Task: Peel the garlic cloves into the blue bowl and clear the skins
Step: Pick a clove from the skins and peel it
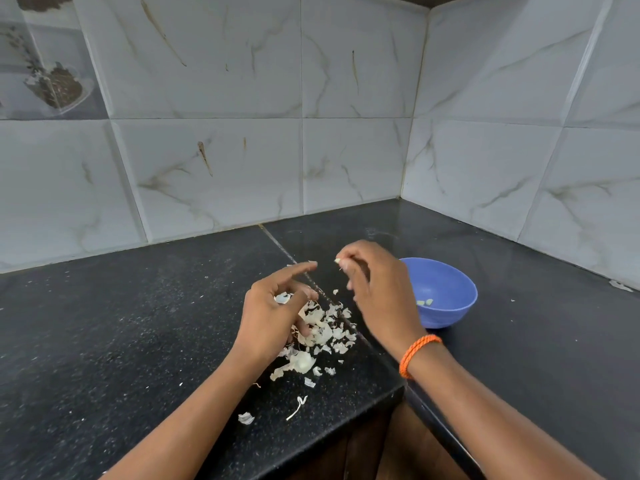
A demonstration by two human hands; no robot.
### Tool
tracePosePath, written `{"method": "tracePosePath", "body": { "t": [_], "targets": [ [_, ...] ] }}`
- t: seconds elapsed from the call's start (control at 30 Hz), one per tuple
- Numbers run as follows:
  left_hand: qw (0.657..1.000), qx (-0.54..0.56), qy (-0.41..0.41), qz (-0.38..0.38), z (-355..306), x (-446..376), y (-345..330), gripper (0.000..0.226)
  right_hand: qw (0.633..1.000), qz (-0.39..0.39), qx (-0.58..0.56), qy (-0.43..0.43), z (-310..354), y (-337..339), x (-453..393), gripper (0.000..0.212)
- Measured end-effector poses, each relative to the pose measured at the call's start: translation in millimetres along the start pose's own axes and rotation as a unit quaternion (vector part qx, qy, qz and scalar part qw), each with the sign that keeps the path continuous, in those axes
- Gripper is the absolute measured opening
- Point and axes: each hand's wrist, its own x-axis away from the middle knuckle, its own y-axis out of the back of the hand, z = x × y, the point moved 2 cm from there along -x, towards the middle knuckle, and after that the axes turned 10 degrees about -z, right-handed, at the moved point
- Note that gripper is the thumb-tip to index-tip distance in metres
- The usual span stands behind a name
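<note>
A blue bowl (446, 289) stands on the black counter to the right of my hands, with a couple of peeled cloves (425, 302) at its bottom. My right hand (374, 289) hovers just left of the bowl and pinches a small garlic clove (337, 260) at its fingertips. My left hand (277, 306) is above the pile of garlic skins (325, 327), index finger stretched out, with a bit of white skin (283, 298) held against the thumb and curled fingers. A larger garlic piece (301, 362) lies at the near edge of the pile.
Stray skins (246, 418) and a thin stem (297, 408) lie near the counter's front edge (311, 441). Tiled walls meet in a corner behind the counter. An orange band (417, 353) circles my right wrist.
</note>
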Motion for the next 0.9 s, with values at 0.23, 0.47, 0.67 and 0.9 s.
{"method": "tracePosePath", "body": {
  "t": [0.23,0.47,0.67,0.9],
  "targets": [
    [0.996,-0.073,-0.036,-0.042,14,-12,10,0.032,0.981,0.049,0.141,-0.125,-34,67,-45,0.019],
    [0.984,-0.169,-0.060,0.002,15,-23,20,0.023,0.950,0.109,0.259,-0.137,-47,71,-46,0.030],
    [0.980,-0.191,-0.055,-0.003,14,-33,36,0.024,0.965,0.087,0.238,-0.060,-17,48,-43,0.027],
    [0.942,-0.323,-0.051,0.080,20,-45,51,0.016,0.972,0.199,0.120,-0.023,25,-7,0,0.016]
  ]
}}
